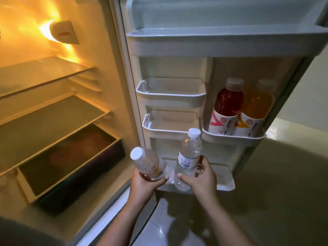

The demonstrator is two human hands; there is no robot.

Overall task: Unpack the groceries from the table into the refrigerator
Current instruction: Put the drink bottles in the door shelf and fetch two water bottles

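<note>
Two bare forearms are reaching up from the lower edge of the view toward the open refrigerator door (177, 41). Left hand (143, 181) is gripping the base of a clear bottle (148, 163), fingers curled under it; this bottle is tilting up and to the left of the grip, its white cap pointing toward the camera. Right hand (202, 176) is wrapping around the lower body of a water bottle (188, 157), thumb pressing its near side, fingers curling behind. That bottle is standing nearly upright above the grip, its base hanging over the lowest door bin (225, 183), which is lying just beyond and right of the right hand. Whether the base is touching the bin floor cannot be told. Above and right of the right hand, a red drink bottle (226, 105) and an orange drink bottle (256, 107) are standing side by side in a door shelf (230, 138). Left of the left hand, glass shelves (44, 75) and a dark drawer (74, 167) are showing under yellow interior light.
</note>
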